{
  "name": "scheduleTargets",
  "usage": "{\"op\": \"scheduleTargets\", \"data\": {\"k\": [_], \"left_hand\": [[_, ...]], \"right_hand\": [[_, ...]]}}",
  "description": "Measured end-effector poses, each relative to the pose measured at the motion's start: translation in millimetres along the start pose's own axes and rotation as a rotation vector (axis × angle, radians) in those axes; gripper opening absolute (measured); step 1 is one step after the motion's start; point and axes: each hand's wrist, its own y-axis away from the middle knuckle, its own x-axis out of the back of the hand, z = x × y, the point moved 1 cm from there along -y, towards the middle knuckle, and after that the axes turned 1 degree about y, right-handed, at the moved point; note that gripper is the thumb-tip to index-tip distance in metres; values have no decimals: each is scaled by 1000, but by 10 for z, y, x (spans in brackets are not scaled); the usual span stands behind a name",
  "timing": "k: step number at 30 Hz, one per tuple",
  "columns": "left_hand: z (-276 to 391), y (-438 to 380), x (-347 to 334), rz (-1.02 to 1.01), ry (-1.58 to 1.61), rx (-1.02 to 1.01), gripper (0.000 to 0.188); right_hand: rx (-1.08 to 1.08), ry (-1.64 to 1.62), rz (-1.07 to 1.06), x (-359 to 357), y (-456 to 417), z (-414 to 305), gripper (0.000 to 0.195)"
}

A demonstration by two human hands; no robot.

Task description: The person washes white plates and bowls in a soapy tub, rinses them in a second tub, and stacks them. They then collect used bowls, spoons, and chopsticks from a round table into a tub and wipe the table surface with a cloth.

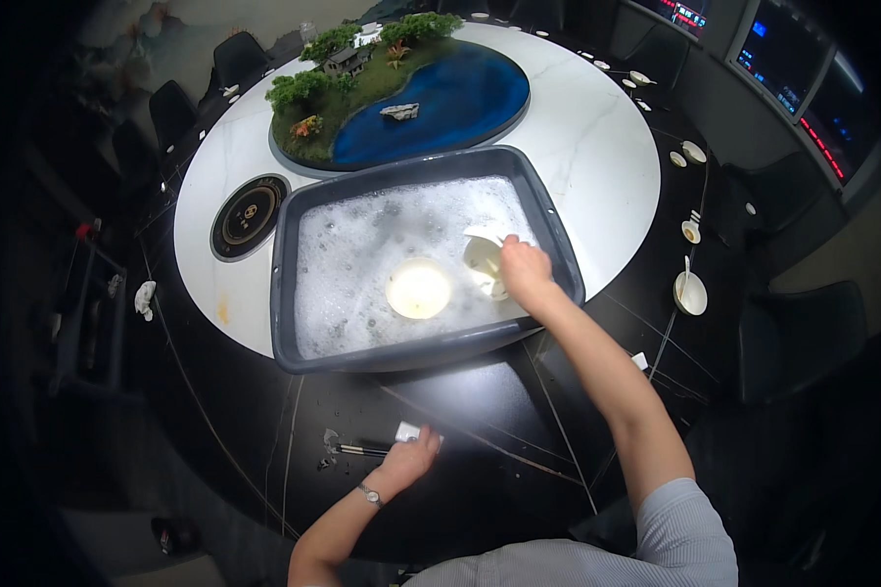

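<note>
A grey plastic tub (286,308) of foamy water stands before me, partly on the white turntable. My right hand (525,270) is over its right side, gripping a white bowl (479,257) by the rim, low at the suds. Other pale pieces by that bowl are too blurred to name. A second white bowl (418,288), brightly lit, sits in the foam to the left. In front of the tub, my left hand (410,461) has its fingers on a small white piece (407,431) at the black tabletop. Black chopsticks (361,450) with light ends extend left from beside that hand.
A landscape model (440,103) with trees and a blue pond occupies the white turntable (602,169). A round black plate (249,216) is set into it. Along the right lie a bowl with a spoon (690,293) and small dishes (691,232). A crumpled tissue (144,300) lies left; dark chairs (800,341) surround the table.
</note>
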Motion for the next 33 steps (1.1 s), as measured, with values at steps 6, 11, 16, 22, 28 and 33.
{"op": "scheduleTargets", "data": {"k": [6,11,16,22,28,33], "left_hand": [[-167,167,28,-70,-63,237,11],[81,-357,1224,166,568,409,22],[-127,-1653,1862,208,410,476,17],[-139,-2921,1567,-41,119,667,27],[514,-3267,1406,464,197,443,44],[1294,-2963,1463,626,51,279,44]], "right_hand": [[-55,-247,-354,-30,-99,-388,20],[-102,-331,-391,16,-80,181,28],[33,-639,338,609,930,895,24],[-212,-141,-125,45,2785,2375,44],[141,-64,-293,-284,3083,2755,28],[435,-180,-312,-383,2663,2810,23]]}}
